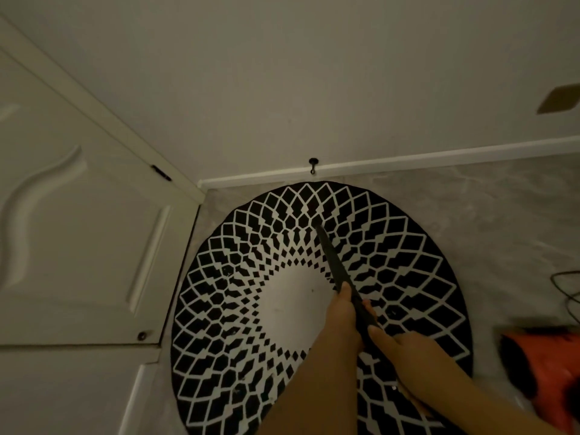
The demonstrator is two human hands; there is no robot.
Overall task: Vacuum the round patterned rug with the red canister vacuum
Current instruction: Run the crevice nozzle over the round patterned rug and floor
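Note:
The round black-and-white patterned rug [251, 277] lies on the pale floor below me, its far edge near the baseboard. A thin black vacuum nozzle [332, 259] slants across the rug, its tip touching the pattern past the white centre. My left hand [342, 312] grips the nozzle's lower part from the left. Just behind it, my right hand [405, 346] holds the same nozzle. The red canister vacuum [546, 362] sits on the floor at the right edge, partly cut off.
A white panelled door [78, 230] stands open at the left, close to the rug's left edge. A black door stop [313, 166] sticks out of the baseboard behind the rug. A dark cord [565, 290] lies on the floor at right.

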